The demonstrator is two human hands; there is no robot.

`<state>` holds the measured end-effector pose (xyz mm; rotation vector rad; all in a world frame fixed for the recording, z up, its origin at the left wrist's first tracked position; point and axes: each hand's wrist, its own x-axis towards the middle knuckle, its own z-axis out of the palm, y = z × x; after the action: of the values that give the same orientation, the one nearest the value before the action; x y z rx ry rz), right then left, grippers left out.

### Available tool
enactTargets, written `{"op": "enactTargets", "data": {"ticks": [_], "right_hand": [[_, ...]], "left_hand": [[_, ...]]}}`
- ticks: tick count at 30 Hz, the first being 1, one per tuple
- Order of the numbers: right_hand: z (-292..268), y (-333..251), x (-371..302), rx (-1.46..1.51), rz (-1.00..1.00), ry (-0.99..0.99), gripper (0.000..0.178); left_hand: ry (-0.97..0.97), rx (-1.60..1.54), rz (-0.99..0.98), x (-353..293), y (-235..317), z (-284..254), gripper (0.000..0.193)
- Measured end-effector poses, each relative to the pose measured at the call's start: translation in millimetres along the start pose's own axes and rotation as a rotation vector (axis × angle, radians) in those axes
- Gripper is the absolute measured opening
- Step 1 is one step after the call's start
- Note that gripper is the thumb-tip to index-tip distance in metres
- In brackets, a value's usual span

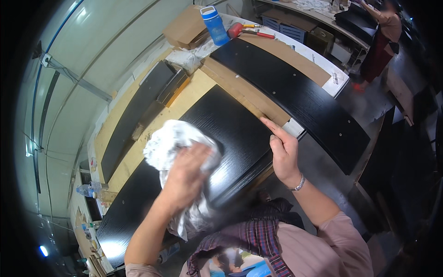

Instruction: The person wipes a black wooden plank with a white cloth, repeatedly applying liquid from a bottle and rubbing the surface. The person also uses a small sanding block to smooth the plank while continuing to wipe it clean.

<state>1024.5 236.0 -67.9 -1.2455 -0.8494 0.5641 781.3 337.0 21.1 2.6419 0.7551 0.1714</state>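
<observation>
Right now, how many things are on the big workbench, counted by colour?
Black: 3 - the black panel being wiped, a long black panel behind it, a dark board at the left.
White: 1 - the white rag under the left hand; the right hand steadies the panel's edge.
Blue: 1 - a blue water bottle.
Red: 1 - a red-handled tool.
Brown: 1 - a cardboard box.
Total: 7

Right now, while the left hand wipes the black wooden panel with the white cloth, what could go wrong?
1. The black wooden panel seems to overhang the bench edge; pressure from the left hand might tip or shift it, though the right hand steadies its edge.
2. The crumpled white cloth hangs loose near the person's body and could snag.
3. The blue plastic water bottle stands beside the other panel and might spill if bumped.
</observation>
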Motion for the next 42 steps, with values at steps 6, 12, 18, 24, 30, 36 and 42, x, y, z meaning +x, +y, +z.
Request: {"op": "enactTargets", "data": {"ticks": [6,12,18,24,30,36,42], "right_hand": [[-1.2,24.5,-7.0,-0.021,-0.353,0.107,0.042],[4.0,25.2,-4.2,-0.007,-0.433,0.137,0.044],[6.1,30.1,-3.8,-0.040,-0.490,0.179,0.042],[7.5,24.5,-2.0,-0.035,-0.479,0.188,0.043],[14.1,21.8,-9.5,-0.103,-0.452,0.223,0.046],[9.0,23.0,-9.1,-0.093,-0.450,0.193,0.048],[11.0,22.6,-11.9,-0.108,-0.409,0.191,0.049]], "left_hand": [[-0.153,0.009,0.133,-8.1,25.1,9.7,0.064],[0.027,0.067,-0.054,37.7,-4.4,18.3,0.068],[0.142,0.137,0.141,108.8,7.8,33.4,0.059],[0.223,0.397,-0.014,142.5,-3.9,39.2,0.062],[0.134,0.303,-0.152,93.7,-28.1,16.4,0.065],[0.118,0.324,-0.464,-39.9,-67.7,-10.8,0.067],[0.428,0.203,-0.936,-253.5,-157.5,-46.9,0.055]]}}
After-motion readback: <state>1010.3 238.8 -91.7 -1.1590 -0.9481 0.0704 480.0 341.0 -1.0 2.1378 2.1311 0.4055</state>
